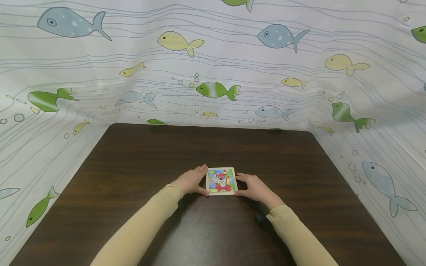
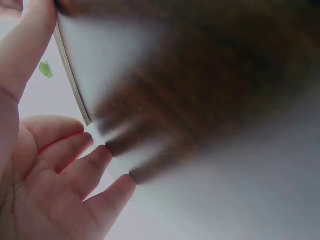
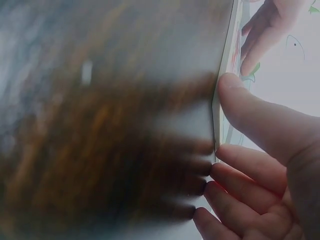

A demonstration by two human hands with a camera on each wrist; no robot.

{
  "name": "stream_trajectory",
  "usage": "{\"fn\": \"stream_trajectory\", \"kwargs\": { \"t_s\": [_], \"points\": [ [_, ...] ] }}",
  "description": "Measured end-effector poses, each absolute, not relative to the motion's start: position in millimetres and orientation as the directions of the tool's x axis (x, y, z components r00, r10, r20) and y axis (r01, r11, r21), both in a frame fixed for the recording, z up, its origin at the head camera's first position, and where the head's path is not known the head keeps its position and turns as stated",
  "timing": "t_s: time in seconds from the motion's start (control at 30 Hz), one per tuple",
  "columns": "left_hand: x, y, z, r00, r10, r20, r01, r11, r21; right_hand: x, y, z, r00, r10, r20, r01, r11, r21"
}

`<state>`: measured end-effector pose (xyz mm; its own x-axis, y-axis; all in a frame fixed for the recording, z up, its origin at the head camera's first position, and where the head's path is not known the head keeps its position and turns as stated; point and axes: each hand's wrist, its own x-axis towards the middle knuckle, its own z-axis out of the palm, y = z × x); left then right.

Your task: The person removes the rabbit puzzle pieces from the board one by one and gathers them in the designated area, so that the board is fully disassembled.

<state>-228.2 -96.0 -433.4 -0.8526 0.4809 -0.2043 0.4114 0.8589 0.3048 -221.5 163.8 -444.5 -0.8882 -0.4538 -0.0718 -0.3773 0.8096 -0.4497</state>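
Note:
A square picture board (image 1: 221, 181) with a pale frame and a red cartoon animal lies flat on the dark table. At its left side my left hand (image 1: 191, 180) rests with thumb and fingers spread along the edge. My right hand (image 1: 254, 187) mirrors it on the right side, thumb at the near corner and forefinger towards the far one. In the left wrist view, the fingertips (image 2: 131, 179) of the left hand meet the tabletop beside the board's thin edge (image 2: 73, 75). The right thumb (image 3: 231, 82) touches the board's edge in the right wrist view.
The brown wooden table (image 1: 206, 147) stretches around the board. A white curtain (image 1: 213, 62) printed with fish encloses it at the back and both sides. Under the right wrist sits a small black rounded object (image 1: 261, 220), its kind unclear.

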Motion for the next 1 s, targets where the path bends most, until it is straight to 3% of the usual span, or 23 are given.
{"fn": "stream_trajectory", "kwargs": {
  "t_s": [0.73, 1.0],
  "points": [
    [-228, -94, -432, -0.858, 0.458, -0.234, 0.392, 0.877, 0.278, -224, 164, -446, -0.877, -0.477, -0.053, -0.411, 0.803, -0.431],
    [-227, -92, -434, -0.853, 0.47, -0.226, 0.414, 0.874, 0.256, -225, 154, -439, -0.883, -0.469, 0.035, -0.44, 0.797, -0.414]
  ]
}}
